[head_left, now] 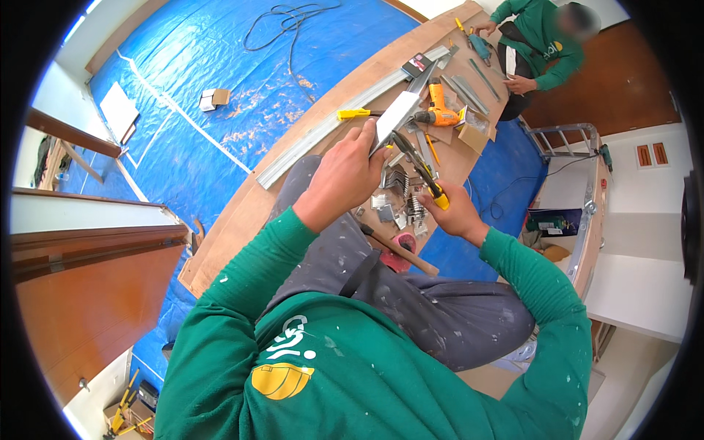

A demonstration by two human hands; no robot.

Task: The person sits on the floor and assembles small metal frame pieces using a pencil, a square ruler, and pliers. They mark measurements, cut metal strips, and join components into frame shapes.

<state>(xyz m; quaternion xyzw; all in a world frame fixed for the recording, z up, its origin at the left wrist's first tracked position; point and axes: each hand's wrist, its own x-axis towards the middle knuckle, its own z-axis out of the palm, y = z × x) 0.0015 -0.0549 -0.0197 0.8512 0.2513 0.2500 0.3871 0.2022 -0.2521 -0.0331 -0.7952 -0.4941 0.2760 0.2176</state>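
My left hand (341,174) is closed around a white metal profile (398,116), a long channel pointing away toward the far right. My right hand (456,213) grips a pair of snips (419,163) with black and yellow handles. Their dark jaws are up against the near end of the profile, beside my left fingers; whether they touch it I cannot tell. Just beyond, an orange cordless drill (440,110) lies on the wooden board (242,220). Below my hands are several small metal brackets (400,183) and a hammer with a wooden handle (403,251).
Long metal profiles (315,136), a yellow-handled tool (354,114) and an open cardboard box (477,130) lie on the board. At the far right a co-worker (543,51) sits near a teal power tool (480,45). Blue sheeting (176,81) covers the floor; a black cable (290,26) crosses it.
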